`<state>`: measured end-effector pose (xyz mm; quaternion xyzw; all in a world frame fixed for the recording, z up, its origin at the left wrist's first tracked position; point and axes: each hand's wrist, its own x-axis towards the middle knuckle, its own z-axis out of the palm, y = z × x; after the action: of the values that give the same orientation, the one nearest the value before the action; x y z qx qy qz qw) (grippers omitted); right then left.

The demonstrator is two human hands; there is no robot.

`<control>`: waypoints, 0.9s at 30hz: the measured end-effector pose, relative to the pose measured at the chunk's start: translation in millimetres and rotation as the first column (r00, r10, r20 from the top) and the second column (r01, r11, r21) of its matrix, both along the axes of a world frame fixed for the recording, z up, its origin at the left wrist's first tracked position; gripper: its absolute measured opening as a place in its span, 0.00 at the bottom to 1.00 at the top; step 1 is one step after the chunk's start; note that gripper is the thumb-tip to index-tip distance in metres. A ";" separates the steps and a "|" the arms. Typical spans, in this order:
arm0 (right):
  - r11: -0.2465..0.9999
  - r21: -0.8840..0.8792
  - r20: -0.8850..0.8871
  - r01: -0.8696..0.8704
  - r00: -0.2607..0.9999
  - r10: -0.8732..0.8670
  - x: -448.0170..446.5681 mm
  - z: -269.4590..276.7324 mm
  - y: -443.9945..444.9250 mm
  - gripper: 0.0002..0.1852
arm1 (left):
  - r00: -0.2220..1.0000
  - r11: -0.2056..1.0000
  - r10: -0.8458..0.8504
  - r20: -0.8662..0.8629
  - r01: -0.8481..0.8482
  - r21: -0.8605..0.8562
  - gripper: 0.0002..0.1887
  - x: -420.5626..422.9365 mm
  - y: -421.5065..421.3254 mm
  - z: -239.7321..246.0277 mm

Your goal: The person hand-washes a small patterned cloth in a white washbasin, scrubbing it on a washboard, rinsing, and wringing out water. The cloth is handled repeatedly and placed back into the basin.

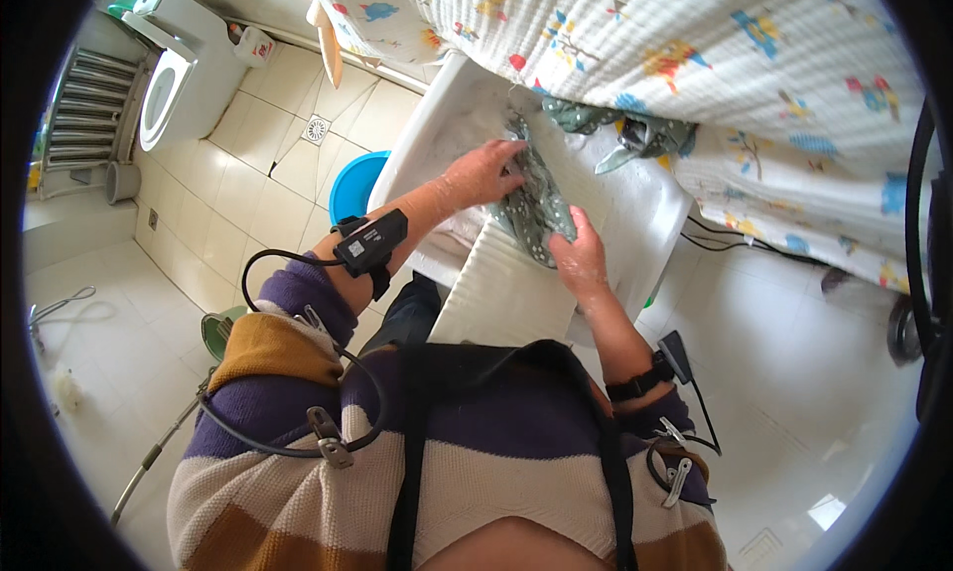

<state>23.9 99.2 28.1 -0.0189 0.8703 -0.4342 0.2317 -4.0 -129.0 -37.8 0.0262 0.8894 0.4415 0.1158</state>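
Note:
A wet green cloth with white dots lies stretched over a ridged white washboard that leans in a white sink basin. My left hand grips the cloth's upper part, its fingers curled over it. My right hand holds the lower right edge between thumb and fingers. More green dotted fabric hangs over the basin's far right side. Suds and some pale pink fabric show in the basin, left of the board.
A patterned white curtain or cloth hangs over the basin's far side. A blue tub stands on the tiles to the left, near a floor drain. Farther left are a toilet and a grey bin. Black cables run at right.

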 end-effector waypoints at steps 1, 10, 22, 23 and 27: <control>0.993 -0.118 -0.072 0.008 0.997 -0.017 8.0 14.7 2.3 0.27 | 0.996 0.998 -0.040 -0.074 0.044 0.054 0.32 8.0 4.7 14.3; 0.831 -0.555 -0.259 -0.034 0.957 -0.134 -29.1 186.8 -15.0 0.21 | 0.926 0.978 -0.089 -0.367 0.152 0.145 0.26 -16.7 10.4 147.6; 0.598 -0.764 -0.438 -0.242 0.875 -0.205 1.3 246.8 9.4 0.16 | 0.958 0.637 -0.196 -0.208 0.285 0.716 0.38 30.7 44.2 264.1; 0.582 -0.788 -0.411 -0.204 0.877 -0.250 4.2 243.1 11.7 0.16 | 0.961 0.584 -0.192 -0.200 0.276 0.763 0.41 33.8 48.3 264.0; 0.648 -0.746 -0.372 -0.154 0.903 -0.213 15.0 218.8 15.4 0.16 | 0.872 0.694 -0.459 -0.167 0.470 0.546 0.45 49.1 71.4 248.5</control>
<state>39.0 114.6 246.9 -0.1943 0.6359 -0.7469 -0.0018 45.1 -57.6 210.7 0.2870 0.6807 0.6429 0.2025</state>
